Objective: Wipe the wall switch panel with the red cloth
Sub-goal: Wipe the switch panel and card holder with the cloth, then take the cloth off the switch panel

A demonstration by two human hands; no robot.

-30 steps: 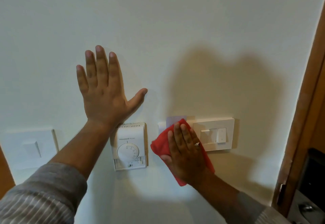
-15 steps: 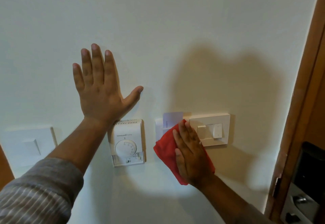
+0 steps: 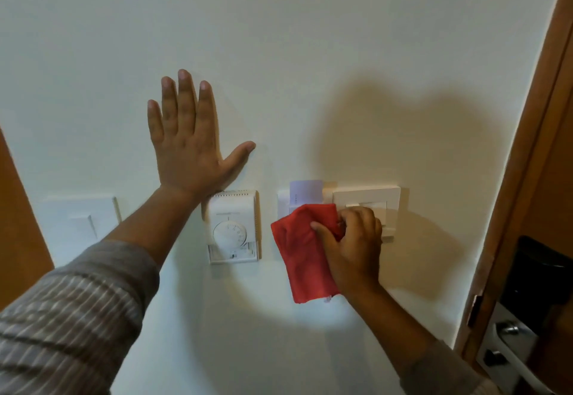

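Note:
The white wall switch panel (image 3: 372,199) is mounted on the pale wall right of centre. My right hand (image 3: 352,249) is closed around the red cloth (image 3: 302,255) and covers the lower left part of the panel. Most of the cloth hangs down the wall to the left of my fist. A key-card slot with a pale card (image 3: 305,191) adjoins the panel's left side. My left hand (image 3: 189,143) lies flat on the wall with its fingers spread, above the thermostat.
A white dial thermostat (image 3: 234,227) sits left of the cloth. Another white switch plate (image 3: 80,221) is farther left. A wooden door frame (image 3: 533,153) runs down the right edge, with a black lock and metal handle (image 3: 508,329) below.
My right hand went from lying flat on the cloth to bunching it in a fist, and shifted right onto the switch panel. The left hand stayed pressed on the wall.

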